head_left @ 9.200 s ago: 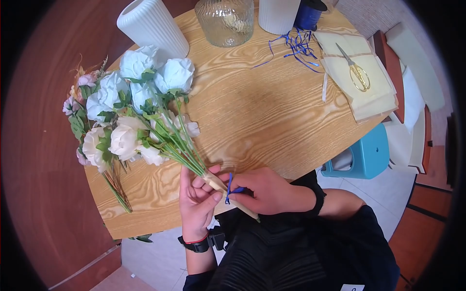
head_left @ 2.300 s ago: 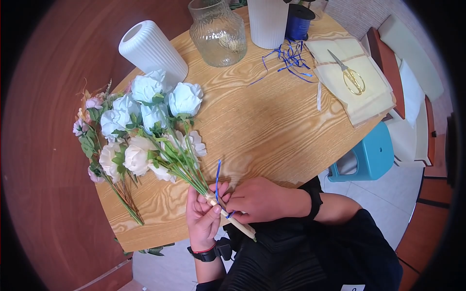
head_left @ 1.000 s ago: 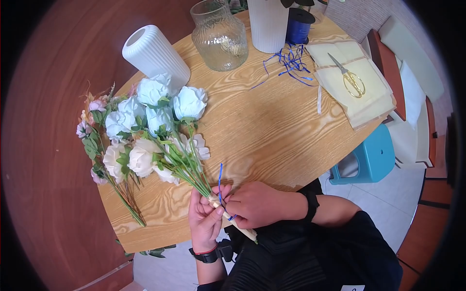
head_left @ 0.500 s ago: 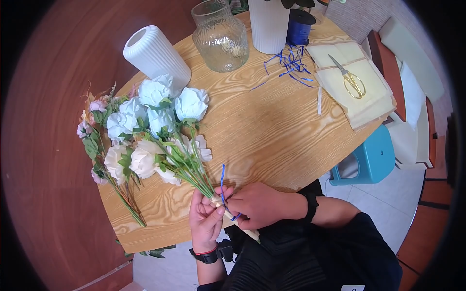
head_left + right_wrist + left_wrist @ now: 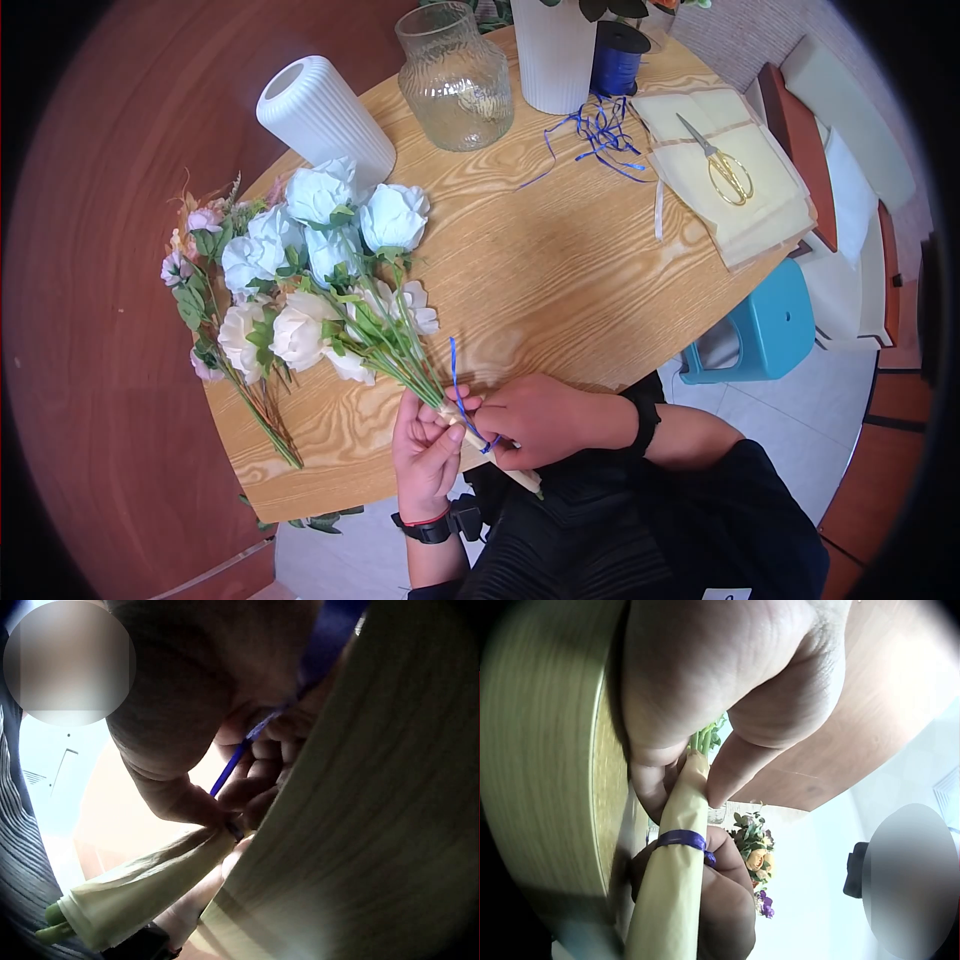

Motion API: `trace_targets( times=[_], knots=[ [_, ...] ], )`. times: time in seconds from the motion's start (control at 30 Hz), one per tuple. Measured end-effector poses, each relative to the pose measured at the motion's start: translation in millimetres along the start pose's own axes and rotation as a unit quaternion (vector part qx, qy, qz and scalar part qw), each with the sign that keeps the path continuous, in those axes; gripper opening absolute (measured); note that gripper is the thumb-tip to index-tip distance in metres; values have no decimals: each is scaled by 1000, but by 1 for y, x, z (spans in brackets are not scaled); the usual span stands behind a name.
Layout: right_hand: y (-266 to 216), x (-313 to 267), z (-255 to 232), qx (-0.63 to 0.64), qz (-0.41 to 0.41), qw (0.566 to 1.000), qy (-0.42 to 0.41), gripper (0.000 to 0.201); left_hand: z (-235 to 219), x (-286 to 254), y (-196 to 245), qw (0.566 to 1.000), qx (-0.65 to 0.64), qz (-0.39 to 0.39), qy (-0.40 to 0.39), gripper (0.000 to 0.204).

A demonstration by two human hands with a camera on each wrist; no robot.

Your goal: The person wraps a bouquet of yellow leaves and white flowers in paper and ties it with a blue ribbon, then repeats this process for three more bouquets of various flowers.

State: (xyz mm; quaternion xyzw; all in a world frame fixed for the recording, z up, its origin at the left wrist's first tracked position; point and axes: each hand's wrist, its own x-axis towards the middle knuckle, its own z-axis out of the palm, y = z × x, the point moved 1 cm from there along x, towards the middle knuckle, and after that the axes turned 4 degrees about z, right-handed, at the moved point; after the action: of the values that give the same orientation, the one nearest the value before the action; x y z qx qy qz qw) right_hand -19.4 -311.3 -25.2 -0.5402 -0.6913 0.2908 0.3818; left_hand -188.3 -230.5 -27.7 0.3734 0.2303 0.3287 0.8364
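Ribbon [image 5: 681,838] rings the pale wrapping [image 5: 667,900] round the bouquet's [image 5: 395,360] stems; wrapping looks done, tying unfinished. Blooms lie left on the surface [image 5: 560,260], stems past its near edge. Left hand [image 5: 425,465] fingers pinch the wrapping; right hand [image 5: 545,420] fingers pinch ribbon. The left wrist view shows the band, mostly hidden in the head view.

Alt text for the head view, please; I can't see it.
The left hand holds the wrapped stems of pale blue and cream flowers, while the right hand pinches the blue ribbon around them. Beyond, on a wooden table, gold-handled scissors lie on cream sheets, near a ribbon spool.
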Motion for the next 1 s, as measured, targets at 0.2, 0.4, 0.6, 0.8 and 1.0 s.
trace_targets(
  times=[0.2,0.4,0.6,0.8,1.0],
  knots=[
    [1,0,-3,-25,6,999,20,23,-2,0,0,1000,-4,-1,6,64],
    [1,0,-5,-21,14,1000,12,25,0,0,0,1000,-14,1,0,64],
    [1,1,-4,-12,11,1000,17,24,0,0,1,1000,-13,1,3,65],
    [-1,1,-8,-35,4,999,23,21,0,0,1,1000,-6,1,5,65],
    [-3,1,-9,-55,30,998,22,20,-1,-1,0,1000,-17,3,6,60]
  ],
)
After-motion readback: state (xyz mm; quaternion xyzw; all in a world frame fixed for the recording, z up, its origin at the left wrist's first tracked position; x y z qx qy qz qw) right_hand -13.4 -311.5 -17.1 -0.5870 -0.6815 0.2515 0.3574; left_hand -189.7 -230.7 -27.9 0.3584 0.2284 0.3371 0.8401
